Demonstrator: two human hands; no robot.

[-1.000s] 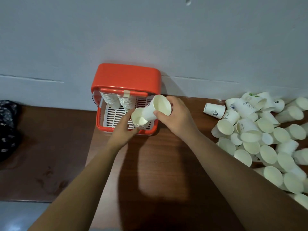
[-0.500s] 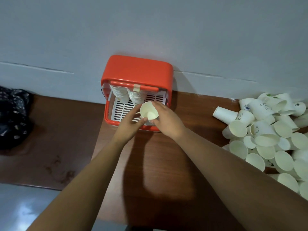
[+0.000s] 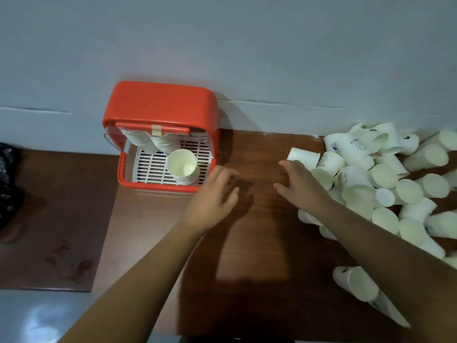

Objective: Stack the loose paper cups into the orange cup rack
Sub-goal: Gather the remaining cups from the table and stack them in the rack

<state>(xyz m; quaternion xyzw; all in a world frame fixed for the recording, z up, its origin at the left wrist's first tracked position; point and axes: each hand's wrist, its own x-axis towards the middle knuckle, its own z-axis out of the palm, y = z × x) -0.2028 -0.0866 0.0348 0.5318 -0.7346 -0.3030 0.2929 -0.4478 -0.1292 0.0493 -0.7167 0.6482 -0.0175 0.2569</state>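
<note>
Grip of left hand [image 3: 213, 194] spread wide, empty, above the surface [image 3: 247, 268] just right of the orange cup rack [image 3: 160, 107]. Right hand [image 3: 300, 185] likewise spread, holding nothing, fingertips [image 3: 284, 163] at the near-left edge of the loose paper cups [image 3: 385, 179]. Upright nested cups [image 3: 183, 165] stand on the rack's white grid, right side.

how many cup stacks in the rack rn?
3. In the orange rack: back-left stack, back-middle stack, and a front-right stack, mouth up on the white grate. The lid may hide more.
</note>
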